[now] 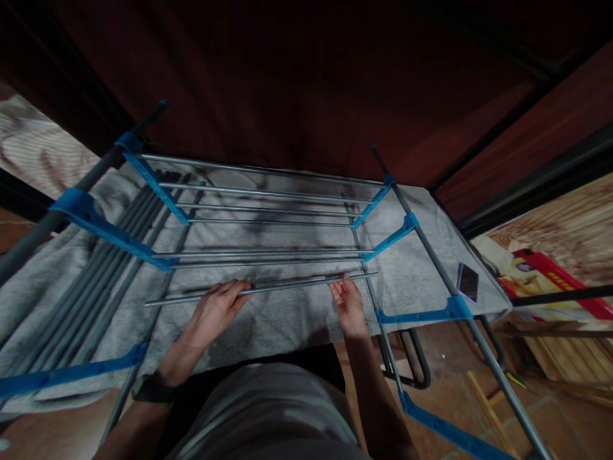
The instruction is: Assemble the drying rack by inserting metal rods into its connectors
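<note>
Grey cloth [287, 319], rod [292, 285] held in fingers [238, 289]

Shows, as carrying surface, a flat top draped with a soft, light-grey plush blanket [282, 326], rumpled toward the left. Bears on that side a bundle of long, straight, dark-grey metal tubes [98, 287], laid side by side and slanting toward the far edge. Bears across the middle an open rack of slim grey metal rods and bright blue plastic brackets [390, 243], seemingly resting on thin grey metal uprights [371, 294] stretching beyond the near edge. Holds at the right, near the edge, a flat, rectangular phone with dark screen and purplish rim [467, 283]. Gives way, lower right, to a floor of reddish-brown tiles [565, 428], bearing a narrow, pale wooden piece [489, 409].
</note>
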Demonstrator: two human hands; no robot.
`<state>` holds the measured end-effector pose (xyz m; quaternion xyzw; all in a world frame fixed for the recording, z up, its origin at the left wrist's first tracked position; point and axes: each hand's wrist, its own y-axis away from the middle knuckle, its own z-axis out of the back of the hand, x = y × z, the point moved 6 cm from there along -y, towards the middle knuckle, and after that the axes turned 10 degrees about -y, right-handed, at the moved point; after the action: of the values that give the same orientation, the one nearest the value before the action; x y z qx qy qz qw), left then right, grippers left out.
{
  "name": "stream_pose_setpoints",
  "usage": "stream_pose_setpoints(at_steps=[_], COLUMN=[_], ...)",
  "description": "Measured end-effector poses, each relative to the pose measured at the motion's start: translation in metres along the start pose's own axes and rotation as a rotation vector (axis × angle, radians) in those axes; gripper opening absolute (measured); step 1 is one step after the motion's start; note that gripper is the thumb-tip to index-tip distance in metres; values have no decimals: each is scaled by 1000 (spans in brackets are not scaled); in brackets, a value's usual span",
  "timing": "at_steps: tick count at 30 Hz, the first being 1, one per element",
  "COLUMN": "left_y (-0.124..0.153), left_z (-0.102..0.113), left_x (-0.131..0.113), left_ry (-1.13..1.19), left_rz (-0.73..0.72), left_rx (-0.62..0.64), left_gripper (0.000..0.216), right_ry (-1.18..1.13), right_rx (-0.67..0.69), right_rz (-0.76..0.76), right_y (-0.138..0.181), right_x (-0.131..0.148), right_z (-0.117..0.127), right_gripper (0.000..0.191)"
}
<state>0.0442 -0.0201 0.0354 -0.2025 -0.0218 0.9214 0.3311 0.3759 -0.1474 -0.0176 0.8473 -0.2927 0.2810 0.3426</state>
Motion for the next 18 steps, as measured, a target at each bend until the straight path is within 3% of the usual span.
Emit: stream_pose_setpoints(at_steps=[8, 14, 18], left_y=[2, 4, 6], left_z=[-5, -8, -9], left_x=[-4, -24, -29], left_ry=[6, -74, -96], left_rz=[-30, -80, -69], left_rx=[-6, 33, 59], left_gripper=[33, 29, 32], right_ry=[28, 26, 68], right_rx=[-16, -110, -71], right_rz=[-19, -73, -80], right_y=[-5, -13, -19], right_x=[-2, -8, -12], right_z=[8, 29, 36], right_gripper=[31, 22, 19])
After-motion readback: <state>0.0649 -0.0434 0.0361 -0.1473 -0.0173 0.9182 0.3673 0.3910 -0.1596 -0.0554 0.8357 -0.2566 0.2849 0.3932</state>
